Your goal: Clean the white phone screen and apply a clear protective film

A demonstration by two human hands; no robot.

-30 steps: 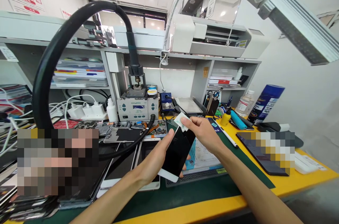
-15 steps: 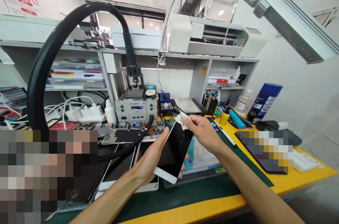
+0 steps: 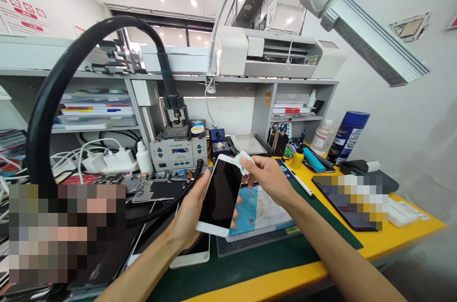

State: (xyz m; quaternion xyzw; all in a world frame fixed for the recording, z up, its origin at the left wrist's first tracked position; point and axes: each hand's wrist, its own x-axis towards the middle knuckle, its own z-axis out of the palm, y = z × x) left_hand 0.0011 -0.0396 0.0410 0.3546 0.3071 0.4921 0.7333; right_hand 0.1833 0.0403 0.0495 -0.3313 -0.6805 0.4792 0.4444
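Note:
A white-framed smartphone [image 3: 219, 195] with a dark screen is held up over the bench, tilted, in my left hand [image 3: 191, 206]. The thumb lies along its left edge and the fingertips wrap round the right edge from behind. Between the thumb and fingers of my right hand [image 3: 269, 178] is a small pale wipe [image 3: 244, 159], touching the phone's upper right corner. Below the phone lie a blue-and-white booklet [image 3: 264, 204] and a dark perforated pad [image 3: 250, 241]. Another white-framed phone [image 3: 194, 258] rests partly under my left wrist.
A hot-air station [image 3: 180, 153] stands at the back, its thick black hose [image 3: 39, 97] arching over the left side. On the right are a dark tablet-like slab [image 3: 328, 197], a white pen [image 3: 303, 184], a yellow bottle [image 3: 297, 159] and a blue spray can [image 3: 348, 137]. A lamp [image 3: 374, 40] hangs above.
My right hand has moved the wipe from across the phone's top edge to its upper right corner, uncovering the top. The phone has turned more upright, and the camera view has shifted slightly.

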